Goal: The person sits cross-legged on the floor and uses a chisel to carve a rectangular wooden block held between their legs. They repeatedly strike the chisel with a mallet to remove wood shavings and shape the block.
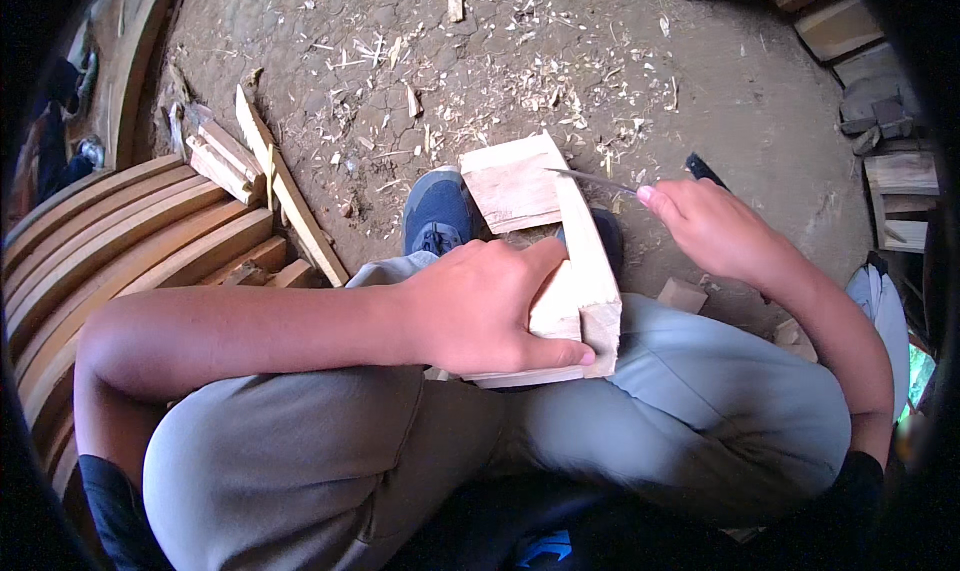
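Above the grey trousers [290, 451], the left hand [480, 306] gripped the near end of a pale wooden block [590, 236], which slanted out from the lap between the knees. It looked stiff, moderately heavy and hardly slippery, best held by that thick end, away from the blade. Farther out, the right hand [715, 226] was curled round a knife [598, 180], its blade apparently touching the wood. Beyond, shavings [545, 98] littered the dirt floor [740, 101].

Your left grip [490, 306] is clamped, thumb [560, 353] spread; your right grip [708, 221] is curled inward; both arms [250, 326] are bent.
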### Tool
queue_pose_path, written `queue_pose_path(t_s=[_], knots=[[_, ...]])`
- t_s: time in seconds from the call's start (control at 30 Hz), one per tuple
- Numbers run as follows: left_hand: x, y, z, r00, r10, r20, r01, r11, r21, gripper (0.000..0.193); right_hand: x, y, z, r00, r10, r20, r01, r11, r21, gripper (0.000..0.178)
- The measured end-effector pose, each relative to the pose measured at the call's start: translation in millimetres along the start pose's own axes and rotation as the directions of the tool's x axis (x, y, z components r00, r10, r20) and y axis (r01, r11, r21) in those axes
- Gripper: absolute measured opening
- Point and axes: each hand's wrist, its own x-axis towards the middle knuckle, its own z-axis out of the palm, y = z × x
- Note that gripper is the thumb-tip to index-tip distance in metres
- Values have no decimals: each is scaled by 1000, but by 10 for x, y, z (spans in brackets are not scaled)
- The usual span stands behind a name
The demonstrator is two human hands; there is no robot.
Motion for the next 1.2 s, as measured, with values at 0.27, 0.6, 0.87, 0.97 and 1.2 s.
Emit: queue_pose_path(t_s=[0.27,0.6,0.87,0.97,1.2], knots=[[38,95,-63,1000,-18,-18,18,1000,10,63,67,82,136,998,-47,-48,44,998,-51,58],[-1,140,69,1000,-4,14,3,996,88,68,71,21,333,992,-28,-120,8,987,-161,56],[-64,117,133,999,1,47,-7,992,123,63,376,116,383,991,-83,-106,71,991,-111,60],[-70,106,95,998,-25,64,17,993,114,62,270,121,262,999,-37,-22,33,991,-131,60],[-75,90,107,999,-16,52,11,995,95,61,216,236,492,994,38,-104,-48,995,-90,60]])
